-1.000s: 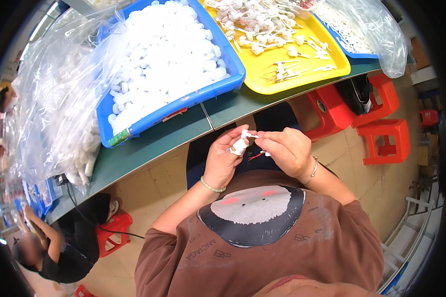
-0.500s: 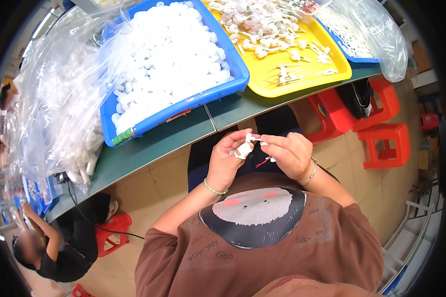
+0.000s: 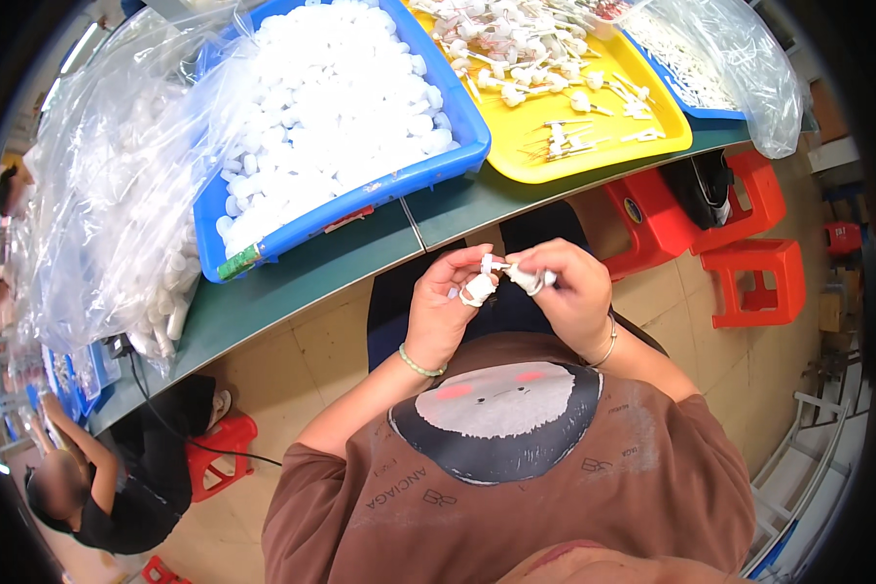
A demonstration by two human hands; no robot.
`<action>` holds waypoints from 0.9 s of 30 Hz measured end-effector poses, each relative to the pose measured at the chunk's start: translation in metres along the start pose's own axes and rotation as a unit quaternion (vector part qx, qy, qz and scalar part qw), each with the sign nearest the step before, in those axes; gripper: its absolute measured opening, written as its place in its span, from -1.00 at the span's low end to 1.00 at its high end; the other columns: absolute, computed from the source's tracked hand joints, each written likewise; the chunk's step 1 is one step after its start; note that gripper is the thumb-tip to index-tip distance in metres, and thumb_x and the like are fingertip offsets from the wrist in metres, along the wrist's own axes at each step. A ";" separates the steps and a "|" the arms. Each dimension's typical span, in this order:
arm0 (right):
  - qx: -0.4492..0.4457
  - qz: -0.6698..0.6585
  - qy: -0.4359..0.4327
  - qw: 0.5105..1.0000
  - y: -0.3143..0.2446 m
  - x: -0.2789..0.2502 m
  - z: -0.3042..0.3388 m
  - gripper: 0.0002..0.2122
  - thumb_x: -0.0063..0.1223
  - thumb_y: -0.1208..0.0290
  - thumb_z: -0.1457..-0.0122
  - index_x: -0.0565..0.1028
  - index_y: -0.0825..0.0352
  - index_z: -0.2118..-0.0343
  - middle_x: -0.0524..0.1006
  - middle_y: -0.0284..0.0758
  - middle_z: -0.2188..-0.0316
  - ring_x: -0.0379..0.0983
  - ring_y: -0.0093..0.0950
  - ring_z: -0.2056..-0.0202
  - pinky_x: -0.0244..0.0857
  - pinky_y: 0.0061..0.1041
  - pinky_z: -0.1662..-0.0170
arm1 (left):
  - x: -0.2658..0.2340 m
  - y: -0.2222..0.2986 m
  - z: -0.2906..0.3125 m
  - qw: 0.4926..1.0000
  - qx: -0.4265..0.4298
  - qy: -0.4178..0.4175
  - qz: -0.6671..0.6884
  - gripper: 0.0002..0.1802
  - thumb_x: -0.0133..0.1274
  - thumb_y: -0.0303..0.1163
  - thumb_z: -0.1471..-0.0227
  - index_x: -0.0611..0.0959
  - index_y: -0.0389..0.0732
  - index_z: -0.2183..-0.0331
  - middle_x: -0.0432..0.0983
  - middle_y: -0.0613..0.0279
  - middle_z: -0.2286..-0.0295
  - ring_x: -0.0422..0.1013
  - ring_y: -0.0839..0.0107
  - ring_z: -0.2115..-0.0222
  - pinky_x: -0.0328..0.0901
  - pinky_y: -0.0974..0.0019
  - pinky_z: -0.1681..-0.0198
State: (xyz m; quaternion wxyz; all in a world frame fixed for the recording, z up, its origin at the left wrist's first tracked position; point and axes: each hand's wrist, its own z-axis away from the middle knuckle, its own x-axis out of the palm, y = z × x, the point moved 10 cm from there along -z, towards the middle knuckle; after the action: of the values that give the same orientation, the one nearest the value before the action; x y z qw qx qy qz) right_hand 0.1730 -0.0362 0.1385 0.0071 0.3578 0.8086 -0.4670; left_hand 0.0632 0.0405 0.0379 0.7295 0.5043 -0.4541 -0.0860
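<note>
In front of my chest, my left hand point(image 3: 440, 310) pinches a small white plastic part with a stem point(image 3: 488, 263) between its fingertips. A white wrapping point(image 3: 479, 289) covers the left thumb. From the other side, my right hand point(image 3: 576, 300) has its fingers closed at the stem's right end, touching or nearly touching it. White material point(image 3: 533, 280) shows at the right fingertips; whether it is wrapping or a held piece I cannot tell. Both hands are above my lap, short of the table's near edge.
A blue tray point(image 3: 346, 200) heaped with white plastic pieces stands on the green table point(image 3: 331, 282). Beside it a yellow tray point(image 3: 594, 161) holds white parts with thin wires. A clear plastic bag point(image 3: 107, 214) lies at left. Red stools point(image 3: 754, 282) stand at right; another person point(image 3: 136, 477) sits at left.
My right hand has turned, so more white material shows at its fingertips. The red wire ends below it are no longer seen. My left hand keeps its pinch on the white part.
</note>
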 end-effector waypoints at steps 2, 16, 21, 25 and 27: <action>0.093 -0.045 0.008 0.995 0.019 0.000 0.002 -0.77 0.25 0.61 0.11 0.52 0.33 0.33 0.57 -0.26 0.44 0.50 -0.40 0.46 0.37 -0.53 0.39 | -0.003 -0.001 -0.001 1.000 -0.009 0.012 -0.014 -0.60 0.17 -0.46 -0.03 0.53 -0.25 0.06 0.56 0.32 0.24 0.43 0.70 0.33 0.25 0.67 0.43; 0.274 -0.129 -0.102 0.948 0.044 0.007 0.016 -0.88 0.12 0.63 -0.03 0.56 0.41 0.34 0.53 -0.29 0.44 0.48 -0.60 0.40 0.36 -0.63 0.35 | -0.002 0.003 0.001 0.999 0.010 -0.013 -0.039 -0.57 0.17 -0.55 0.01 0.52 -0.33 0.04 0.54 0.22 0.23 0.45 0.54 0.27 0.34 0.47 0.14; 0.102 0.020 -0.127 0.986 0.013 -0.001 0.000 -0.83 0.17 0.63 0.01 0.60 0.36 0.31 0.52 -0.29 0.45 0.48 -0.50 0.41 0.34 -0.59 0.37 | 0.000 0.004 0.003 0.996 0.031 -0.014 -0.082 -0.58 0.16 -0.53 -0.01 0.52 -0.33 0.04 0.54 0.23 0.24 0.44 0.55 0.26 0.34 0.47 0.14; 0.158 0.006 -0.144 0.977 0.018 -0.001 0.007 -0.80 0.20 0.66 0.08 0.61 0.33 0.34 0.50 -0.33 0.52 0.44 -0.48 0.48 0.29 -0.55 0.44 | 0.003 0.000 0.002 0.995 0.017 -0.032 -0.088 -0.57 0.15 -0.55 -0.02 0.51 -0.32 0.03 0.52 0.25 0.21 0.42 0.57 0.23 0.33 0.47 0.11; 0.123 0.017 -0.111 0.986 0.009 -0.009 -0.004 -0.82 0.19 0.64 0.08 0.61 0.32 0.36 0.49 -0.33 0.53 0.43 -0.47 0.49 0.28 -0.55 0.44 | 0.008 -0.002 0.000 0.999 -0.002 -0.034 -0.018 -0.57 0.10 -0.50 -0.07 0.47 -0.30 -0.01 0.49 0.23 0.20 0.41 0.57 0.23 0.34 0.49 0.16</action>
State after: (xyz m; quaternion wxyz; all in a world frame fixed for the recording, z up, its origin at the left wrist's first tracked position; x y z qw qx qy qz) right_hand 0.1866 -0.0359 0.1369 0.0608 0.3154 0.7332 -0.5994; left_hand 0.0682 0.0349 0.0405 0.7132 0.5073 -0.4693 -0.1170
